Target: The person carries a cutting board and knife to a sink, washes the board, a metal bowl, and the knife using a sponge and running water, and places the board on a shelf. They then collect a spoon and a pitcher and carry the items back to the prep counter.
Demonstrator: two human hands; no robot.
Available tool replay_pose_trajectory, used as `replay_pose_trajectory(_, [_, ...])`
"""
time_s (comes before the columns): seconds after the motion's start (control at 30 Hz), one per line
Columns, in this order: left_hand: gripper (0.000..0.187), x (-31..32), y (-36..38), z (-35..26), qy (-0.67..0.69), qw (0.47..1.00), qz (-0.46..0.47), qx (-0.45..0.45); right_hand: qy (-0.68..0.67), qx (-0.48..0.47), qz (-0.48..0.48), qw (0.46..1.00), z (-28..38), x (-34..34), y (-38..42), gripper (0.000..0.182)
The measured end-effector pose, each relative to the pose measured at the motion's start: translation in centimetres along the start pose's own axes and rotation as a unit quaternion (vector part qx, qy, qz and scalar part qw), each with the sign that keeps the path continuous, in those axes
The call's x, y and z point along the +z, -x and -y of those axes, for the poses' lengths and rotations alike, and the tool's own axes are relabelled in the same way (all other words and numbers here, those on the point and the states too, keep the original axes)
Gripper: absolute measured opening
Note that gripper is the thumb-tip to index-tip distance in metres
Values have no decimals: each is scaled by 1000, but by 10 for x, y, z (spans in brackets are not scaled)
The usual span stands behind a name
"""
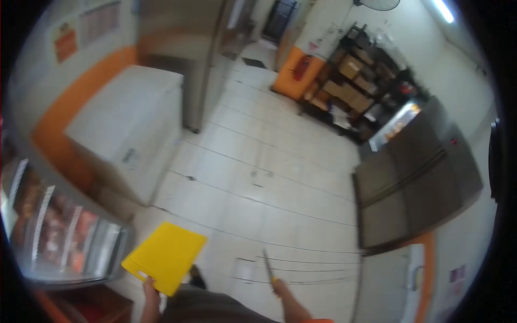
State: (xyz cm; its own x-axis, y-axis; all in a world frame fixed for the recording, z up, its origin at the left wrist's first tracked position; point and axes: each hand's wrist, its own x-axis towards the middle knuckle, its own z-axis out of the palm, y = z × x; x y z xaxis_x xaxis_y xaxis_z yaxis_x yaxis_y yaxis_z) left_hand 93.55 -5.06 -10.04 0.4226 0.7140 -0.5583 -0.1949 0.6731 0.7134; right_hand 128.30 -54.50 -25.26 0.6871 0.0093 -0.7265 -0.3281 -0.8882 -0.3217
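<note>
A yellow cutting board point(167, 255) with a handle slot hangs from my left hand point(151, 296), whose fingers close on its lower edge by the slot. My right hand point(281, 290) is wrapped round the yellow handle of a knife point(268, 265). The narrow blade points forward and away from me, over the tiled floor. The board and the knife are well apart.
To the left stand a lit display case point(59, 237) and a white chest freezer point(126, 118). A steel refrigerator point(414, 183) stands at right. Farther off are a shelf rack with boxes point(350, 67) and a fire extinguisher point(302, 68). White floor tiles point(258, 161) run between them.
</note>
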Motion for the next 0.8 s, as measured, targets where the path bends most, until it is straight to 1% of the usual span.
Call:
replay_pose_trajectory(0.03, [36, 62, -12, -13, 19, 999, 20, -32, -66, 49, 1, 997, -36, -8, 2, 24])
replay_pose_trajectory(0.07, [36, 114, -33, -20, 42, 995, 21, -85, -47, 149, 14, 988, -20, -29, 41, 23])
replay_pose_trajectory(0.1, [38, 154, -58, -22, 11, 993, 40, -114, -212, 169, 81, 959, -61, -36, 57, 23])
replay_pose_trajectory(0.13, [38, 177, -90, -19, -59, 986, 47, -150, -251, 205, 28, 946, -65, -38, 85, 34])
replay_pose_trajectory(0.2, [36, 274, -122, -26, -53, 986, 70, -143, -315, 172, 26, 933, -81, -47, 129, 19])
replay_pose_trajectory(0.23, [36, 310, -150, -18, -52, 987, 82, -130, -126, 52, 21, 990, -86, -41, 136, 19])
replay_pose_trajectory(0.27, [38, 331, -180, -11, -82, 979, 109, -153, -25, 10, 27, 999, -76, -51, 136, 19])
replay_pose_trajectory(0.3, [42, 363, -205, -5, -84, 973, 139, -162, 76, -32, 23, 996, -71, -58, 134, 20])
replay_pose_trajectory(0.37, [48, 434, -252, 6, -85, 963, 194, -166, 85, 24, 41, 995, -44, -78, 72, 21])
replay_pose_trajectory(0.4, [49, 472, -270, 8, -129, 962, 158, -183, 86, 51, 61, 993, -29, -80, 55, 21])
replay_pose_trajectory(0.43, [43, 486, -298, 19, -107, 960, 170, -193, 88, 77, 84, 990, -12, -77, 42, 22])
replay_pose_trajectory(0.5, [45, 564, -319, 14, -120, 964, 170, -168, 109, 111, 100, 983, 34, -96, -29, 23])
replay_pose_trajectory(0.53, [44, 594, -336, 9, -93, 963, 182, -176, -30, 177, 41, 983, 73, -120, -72, 20])
replay_pose_trajectory(0.57, [43, 623, -351, 7, -61, 961, 193, -186, -163, 238, -20, 957, 120, -146, -129, 19])
replay_pose_trajectory(0.6, [42, 651, -364, 7, -27, 959, 203, -198, -291, 292, -81, 907, 162, -176, -182, 18])
replay_pose_trajectory(0.63, [41, 680, -375, 4, -24, 960, 202, -194, -165, 195, -44, 966, 197, -209, -245, 48])
replay_pose_trajectory(0.67, [41, 711, -387, -4, -22, 960, 205, -189, -6, 41, -106, 993, 278, -273, -262, 56])
replay_pose_trajectory(0.7, [40, 742, -402, -11, -21, 961, 207, -180, -116, 66, -120, 984, 348, -323, -292, 58])
replay_pose_trajectory(0.77, [35, 799, -437, -19, -24, 968, 194, -159, -106, 45, -148, 982, 462, -407, -355, 51])
replay_pose_trajectory(0.8, [34, 824, -460, -19, -24, 970, 191, -147, -107, 51, -164, 979, 523, -451, -378, 48])
